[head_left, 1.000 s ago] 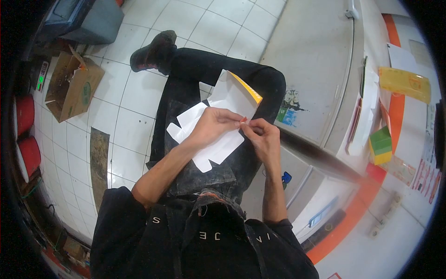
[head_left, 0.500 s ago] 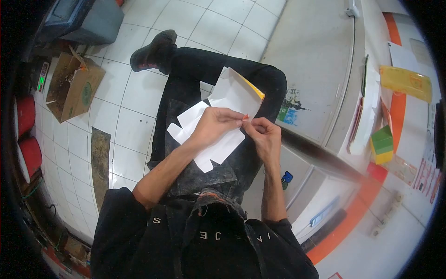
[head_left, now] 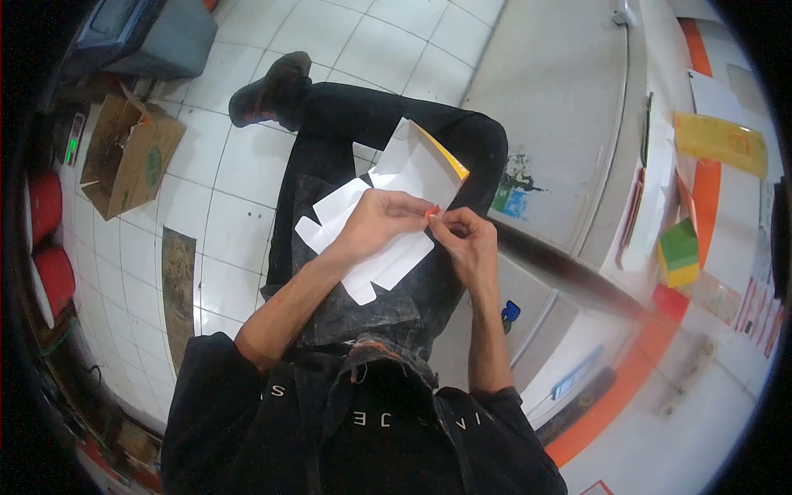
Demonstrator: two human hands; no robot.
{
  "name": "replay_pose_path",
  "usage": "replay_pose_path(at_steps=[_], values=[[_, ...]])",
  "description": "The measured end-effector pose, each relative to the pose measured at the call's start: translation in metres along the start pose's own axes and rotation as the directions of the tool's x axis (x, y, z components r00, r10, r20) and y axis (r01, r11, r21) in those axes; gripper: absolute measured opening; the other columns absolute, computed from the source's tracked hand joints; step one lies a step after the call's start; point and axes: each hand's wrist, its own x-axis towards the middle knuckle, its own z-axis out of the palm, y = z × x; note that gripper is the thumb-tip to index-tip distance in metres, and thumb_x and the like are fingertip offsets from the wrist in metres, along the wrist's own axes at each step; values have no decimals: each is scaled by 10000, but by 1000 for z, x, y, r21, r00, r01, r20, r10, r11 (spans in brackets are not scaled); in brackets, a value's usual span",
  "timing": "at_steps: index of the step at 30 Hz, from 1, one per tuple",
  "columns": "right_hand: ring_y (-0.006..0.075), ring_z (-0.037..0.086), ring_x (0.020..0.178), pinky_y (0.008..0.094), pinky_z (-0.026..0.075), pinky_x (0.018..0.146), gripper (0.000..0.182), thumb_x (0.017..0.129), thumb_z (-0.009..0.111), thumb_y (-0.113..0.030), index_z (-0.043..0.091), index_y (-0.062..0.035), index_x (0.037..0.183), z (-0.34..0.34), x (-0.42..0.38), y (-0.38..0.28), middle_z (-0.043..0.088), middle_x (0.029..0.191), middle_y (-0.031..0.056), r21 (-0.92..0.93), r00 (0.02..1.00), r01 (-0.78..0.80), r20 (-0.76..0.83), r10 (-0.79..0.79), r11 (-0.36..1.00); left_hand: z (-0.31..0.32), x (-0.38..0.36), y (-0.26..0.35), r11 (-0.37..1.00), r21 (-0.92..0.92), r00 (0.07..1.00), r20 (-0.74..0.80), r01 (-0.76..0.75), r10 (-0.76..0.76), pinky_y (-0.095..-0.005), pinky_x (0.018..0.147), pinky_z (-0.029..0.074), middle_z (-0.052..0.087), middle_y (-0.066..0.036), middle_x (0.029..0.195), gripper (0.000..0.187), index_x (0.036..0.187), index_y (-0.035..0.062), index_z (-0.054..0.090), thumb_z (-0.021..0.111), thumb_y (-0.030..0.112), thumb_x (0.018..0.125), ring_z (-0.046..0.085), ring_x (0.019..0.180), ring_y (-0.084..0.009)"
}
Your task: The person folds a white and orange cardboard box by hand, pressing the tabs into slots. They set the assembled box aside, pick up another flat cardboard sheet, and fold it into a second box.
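Note:
An unfolded cardboard box [head_left: 381,270], white inside with a yellow outer edge, lies across my lap with one panel raised. My left hand [head_left: 381,221] rests over its middle, thumb and fingers pinching a small orange-red flap [head_left: 431,212] of the box. From the other side, my right hand [head_left: 469,239] pinches the same flap, its fingertips meeting those of the left. The hands cover part of the box's centre and right edge.
An open brown carton [head_left: 136,165] stands on the tiled floor to the left, below a grey bin [head_left: 169,41]. Red-and-white objects [head_left: 54,280] line the left edge. A white cabinet [head_left: 561,107] is close on my right, with papers and a yellow packet [head_left: 720,146] beyond.
The fingertips have shifted slightly at the flap, and more of its orange-red side shows between them. The box and both arms stay almost in place.

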Motion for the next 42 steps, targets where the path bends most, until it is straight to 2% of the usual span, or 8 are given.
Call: replay_pose_path(at_steps=[1,11,13,20,24,33,35,42], values=[[160,741,846,307,575,785,229,925,814,-169,767,52,966,-1,0,-1,789,893,123,-9,1000,5,2,-5,1000,0,2,-2,1000,0,1000,2,0,0,-294,849,600,801,-179,1122,287,1218,14,791,770,49,933,775,947,-202],[150,731,853,303,572,775,223,929,812,-153,764,57,985,-2,5,-8,787,916,121,-70,998,23,53,-20,997,5,2,-3,996,64,996,-59,-60,64,-294,848,604,802,-177,1112,243,1186,10,803,771,74,954,780,936,-211],[142,725,859,291,568,778,218,947,802,-147,758,61,997,3,4,-6,784,931,105,106,997,-73,15,72,992,5,2,-3,996,43,995,-60,-79,81,-295,851,604,803,-175,1108,244,1188,6,801,769,82,959,778,937,-209],[132,723,880,271,567,803,207,983,776,-139,749,55,1051,2,7,-3,782,955,95,194,997,-78,18,76,978,5,1,3,998,-32,997,-66,-48,46,-287,905,606,799,-161,1086,243,1173,-47,766,774,53,952,765,961,-165],[145,731,901,273,575,836,194,1009,744,-104,726,55,1117,2,13,6,777,997,93,389,1000,1,-23,9,921,5,2,2,991,-58,991,-67,-124,120,-282,891,600,791,-140,1059,221,1154,-43,722,770,51,959,759,957,-154],[105,657,811,263,525,720,226,958,802,-101,714,39,1112,-12,22,5,672,1021,32,266,993,66,78,-90,962,6,5,-6,993,35,994,-13,-111,111,-281,919,564,733,-83,1060,262,1174,12,594,757,39,971,705,994,-124],[83,598,770,256,493,682,269,914,845,-124,712,17,1100,-16,22,0,636,1019,12,65,975,162,146,-170,985,4,5,-7,992,32,993,6,-120,120,-289,930,561,728,-84,1064,281,1189,19,572,752,39,975,700,1007,-125],[75,544,752,270,465,654,291,863,874,-116,689,5,1053,-34,35,-17,629,983,-1,-57,934,52,355,-28,997,3,-6,-1,991,76,994,32,-110,108,-321,933,556,720,-81,1053,311,1211,41,523,741,61,990,691,1026,-136]])
